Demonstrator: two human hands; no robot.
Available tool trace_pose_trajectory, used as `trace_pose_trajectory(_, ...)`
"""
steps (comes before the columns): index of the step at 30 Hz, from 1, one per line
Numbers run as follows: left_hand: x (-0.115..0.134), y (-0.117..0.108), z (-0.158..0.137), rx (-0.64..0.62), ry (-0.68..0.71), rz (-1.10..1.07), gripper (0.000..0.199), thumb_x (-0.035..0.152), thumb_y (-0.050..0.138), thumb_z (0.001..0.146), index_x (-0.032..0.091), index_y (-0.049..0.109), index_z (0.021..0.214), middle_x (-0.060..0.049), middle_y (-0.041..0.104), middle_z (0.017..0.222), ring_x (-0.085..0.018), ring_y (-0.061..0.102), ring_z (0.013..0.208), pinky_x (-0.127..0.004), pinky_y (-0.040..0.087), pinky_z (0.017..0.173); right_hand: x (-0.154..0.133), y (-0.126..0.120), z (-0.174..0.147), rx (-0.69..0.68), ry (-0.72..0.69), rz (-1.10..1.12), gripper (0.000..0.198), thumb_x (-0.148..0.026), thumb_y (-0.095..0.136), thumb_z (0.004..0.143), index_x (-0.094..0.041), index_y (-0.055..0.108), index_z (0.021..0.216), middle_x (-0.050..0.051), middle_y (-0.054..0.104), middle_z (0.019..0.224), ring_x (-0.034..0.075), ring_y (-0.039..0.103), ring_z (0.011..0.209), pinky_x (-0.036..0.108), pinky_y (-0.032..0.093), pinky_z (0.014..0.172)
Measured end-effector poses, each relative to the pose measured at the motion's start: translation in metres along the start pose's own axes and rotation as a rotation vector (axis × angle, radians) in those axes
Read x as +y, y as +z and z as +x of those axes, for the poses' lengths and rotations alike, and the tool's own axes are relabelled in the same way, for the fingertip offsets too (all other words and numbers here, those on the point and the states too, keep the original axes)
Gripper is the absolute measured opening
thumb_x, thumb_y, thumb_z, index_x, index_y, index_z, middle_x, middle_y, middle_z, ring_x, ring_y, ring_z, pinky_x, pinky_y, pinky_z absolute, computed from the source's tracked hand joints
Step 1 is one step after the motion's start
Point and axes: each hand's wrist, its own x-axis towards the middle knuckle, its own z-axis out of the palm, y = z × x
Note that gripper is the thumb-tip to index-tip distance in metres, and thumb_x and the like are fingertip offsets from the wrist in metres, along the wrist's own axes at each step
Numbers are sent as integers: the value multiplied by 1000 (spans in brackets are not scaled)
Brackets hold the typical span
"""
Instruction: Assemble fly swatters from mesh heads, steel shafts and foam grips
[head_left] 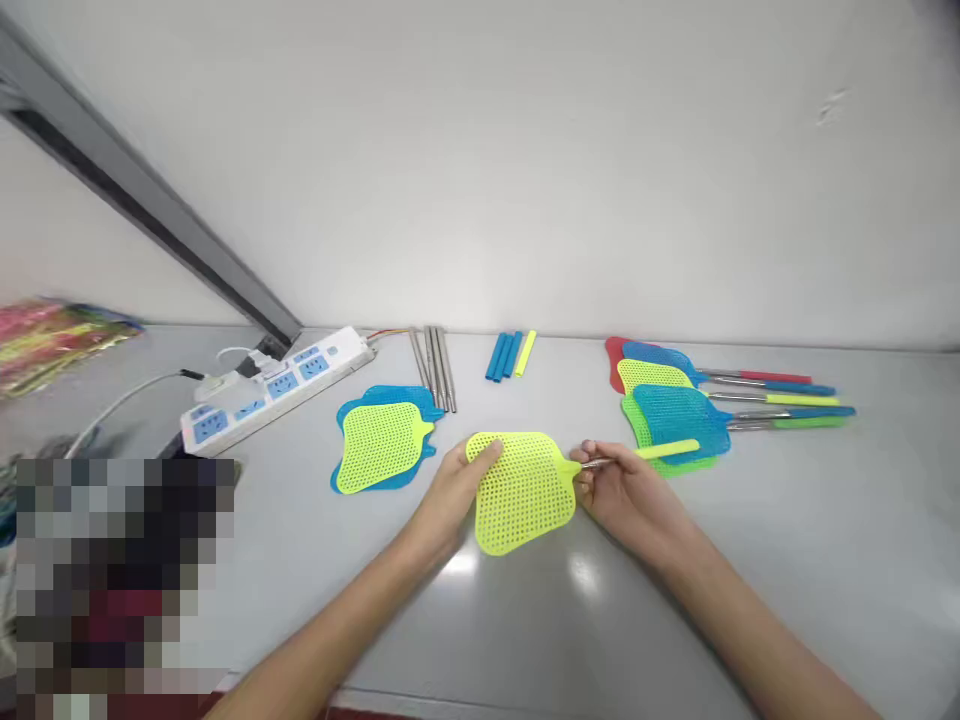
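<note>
Two bare hands hold a yellow swatter above the front middle of the grey table. On its left edge the left hand is closed in a pinch, thumb flat on the perforated face and the other fingers mostly hidden beneath. At the neck, the right hand has its fingers curled in around the metal shaft, nearly closed, with the yellow grip sticking out past it to the right. That grip overlaps the lower edge of a pile of five swatters in view; whether it touches them I cannot tell. The pile, with heads in red, blue, yellow and green, includes a blue swatter on top, and its handles point right. Left of the hands, a loose yellow head lies over blue heads, with several metal rods just behind. Three blue tubes and one yellow tube lie near the wall. Farther left is a white power strip with plugs in it.
</note>
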Motion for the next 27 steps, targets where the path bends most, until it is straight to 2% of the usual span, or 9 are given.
trace_pose_trajectory(4,1,-5,4,98,49,35,24,33,56,73,18,51,92,1,56,73,-12,53,65,-23,40,61,2,1,-4,4,5,5,10,-15,50,76,-13,53,67,1,48,70,8,44,57,19,43,55)
trace_pose_trajectory(9,2,-10,6,47,113,116,23,33,56,74,17,54,90,-1,59,82,-13,55,72,-23,40,64,2,2,-4,-10,-5,2,9,-16,50,76,-13,54,68,1,48,71,8,44,58,20,43,55)
trace_pose_trajectory(12,3,-12,7,58,138,147,26,34,55,75,18,55,96,-3,60,87,-14,56,78,-24,41,67,3,2,-3,-23,-7,-6,10,-16,50,76,-13,54,68,1,48,71,8,45,58,20,43,56)
trace_pose_trajectory(16,6,-13,7,65,126,144,32,35,52,77,19,54,105,-3,62,88,-14,57,77,-25,41,69,4,1,-3,-21,-19,-9,10,-16,50,76,-13,55,67,1,49,70,8,45,57,20,44,56)
trace_pose_trajectory(20,11,-13,6,73,143,194,32,34,53,77,18,54,104,-4,62,86,-15,57,78,-25,42,68,4,1,-3,-2,-52,-20,10,-16,51,76,-13,56,68,2,51,71,8,47,58,21,46,57)
trace_pose_trajectory(22,14,-13,5,45,137,195,34,33,54,76,17,52,106,-4,62,86,-15,58,78,-25,43,68,4,1,-3,13,-72,-27,9,-16,52,76,-12,58,70,3,52,73,9,49,61,21,47,59)
trace_pose_trajectory(27,15,-12,3,-136,122,128,39,32,54,77,19,45,113,-6,61,95,-16,58,82,-28,44,72,3,3,-5,84,-145,-70,10,-14,53,76,-9,60,81,6,56,79,10,54,67,21,50,66)
